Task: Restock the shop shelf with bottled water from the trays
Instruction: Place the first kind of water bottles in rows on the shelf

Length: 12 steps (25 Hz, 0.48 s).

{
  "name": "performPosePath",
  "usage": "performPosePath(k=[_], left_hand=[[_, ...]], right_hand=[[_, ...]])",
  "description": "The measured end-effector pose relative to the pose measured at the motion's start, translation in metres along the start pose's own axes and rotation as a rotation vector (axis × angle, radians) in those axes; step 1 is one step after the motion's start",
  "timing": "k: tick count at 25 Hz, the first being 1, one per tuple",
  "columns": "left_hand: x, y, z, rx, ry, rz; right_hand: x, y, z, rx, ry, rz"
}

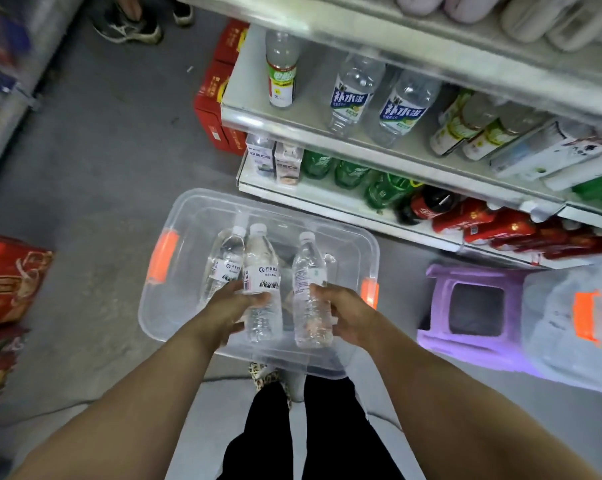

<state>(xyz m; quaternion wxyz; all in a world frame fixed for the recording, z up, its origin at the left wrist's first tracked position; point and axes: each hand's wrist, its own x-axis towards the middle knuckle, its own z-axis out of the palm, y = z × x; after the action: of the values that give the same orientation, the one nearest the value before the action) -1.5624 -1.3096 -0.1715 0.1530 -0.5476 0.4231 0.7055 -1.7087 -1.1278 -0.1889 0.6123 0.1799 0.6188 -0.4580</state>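
Observation:
A clear plastic tray point(188, 216) with orange latches sits on the floor below me. My left hand point(228, 306) grips two water bottles with white caps, one point(261, 271) in front and one point(225, 261) behind it to the left. A third water bottle point(308, 282) is held upright in my right hand point(348, 313). All three bottles are above the tray. The shop shelf point(292, 123) rises at the upper right, holding a few clear bottles with blue labels point(353, 95).
A purple stool point(472, 306) stands right of the tray, with a second clear tray point(569, 323) beside it. Red cartons point(8, 275) lie at the left and by the shelf end point(216, 95). Another person's shoes point(129, 26) are at the top. Lower shelves hold green and red bottles.

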Motion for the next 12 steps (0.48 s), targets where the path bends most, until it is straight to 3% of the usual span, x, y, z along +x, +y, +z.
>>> performPosePath(k=[7,12], left_hand=[[-0.049,0.029,-0.009,-0.022,-0.078,0.106],[-0.101,0.074,-0.004,-0.038,-0.144,0.291]], right_hand=[[-0.060,-0.022,0.015,0.078,-0.088,-0.155],[-0.115,-0.063,0.028,0.179,-0.184,-0.299]])
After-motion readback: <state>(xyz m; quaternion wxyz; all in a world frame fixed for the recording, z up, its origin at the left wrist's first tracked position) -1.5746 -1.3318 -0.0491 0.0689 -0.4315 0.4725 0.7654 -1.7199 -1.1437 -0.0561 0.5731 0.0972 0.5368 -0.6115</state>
